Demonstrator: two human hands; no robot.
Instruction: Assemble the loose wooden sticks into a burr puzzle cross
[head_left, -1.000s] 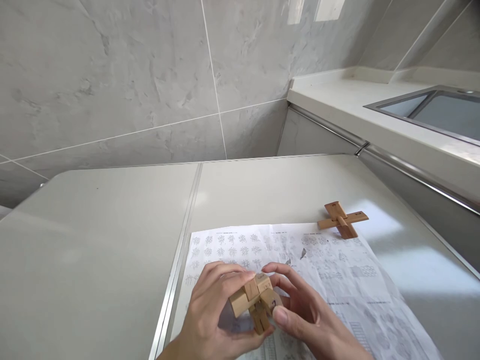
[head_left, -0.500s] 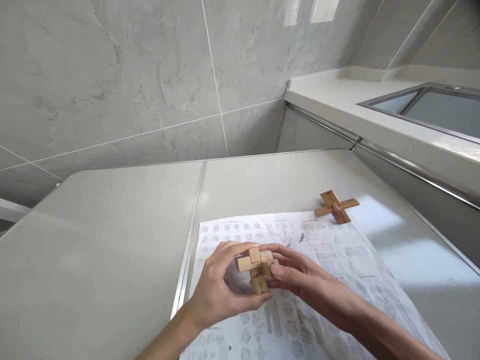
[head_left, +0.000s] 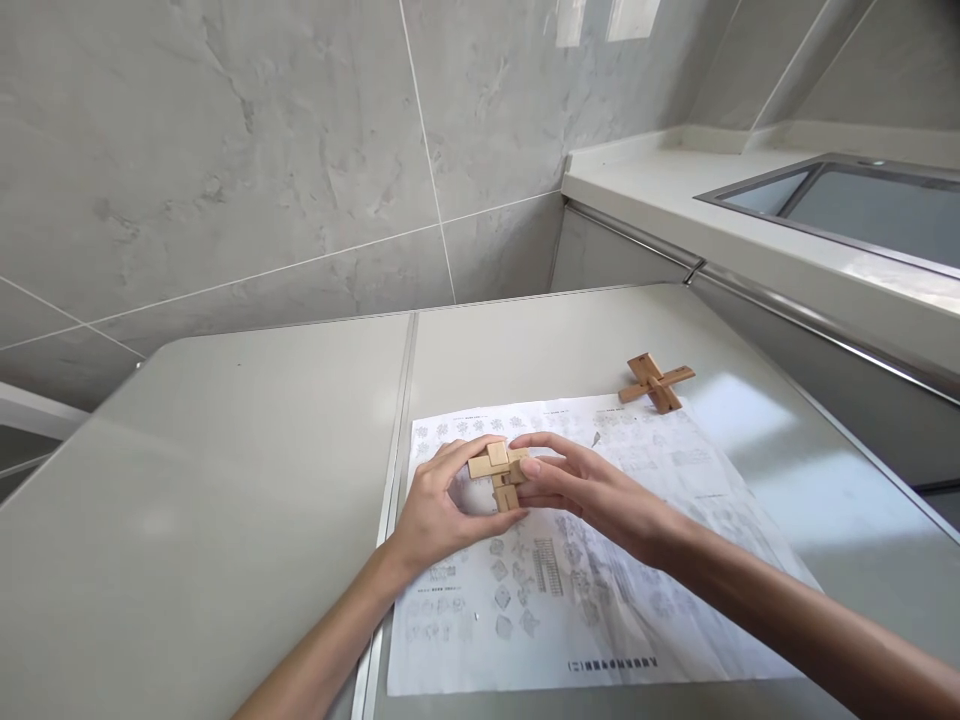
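Note:
Both hands grip a small wooden interlocking puzzle (head_left: 498,472) made of pale notched bars, held just above a printed instruction sheet (head_left: 600,590). My left hand (head_left: 439,505) wraps round its left side with thumb and fingers closed on the bars. My right hand (head_left: 581,490) pinches its right side with the fingertips. A second wooden puzzle (head_left: 655,380), darker and cross-shaped, lies on the table beyond the sheet's far right corner, apart from both hands.
The grey table (head_left: 210,470) has a metal seam (head_left: 397,450) running front to back left of the sheet. A tiled wall (head_left: 262,160) rises behind. A raised counter with a sunken steel sink (head_left: 862,205) borders the right side.
Both hands have carried the puzzle away from me and further over the sheet. The view has tilted down, so more of the arms and the sheet's near edge show.

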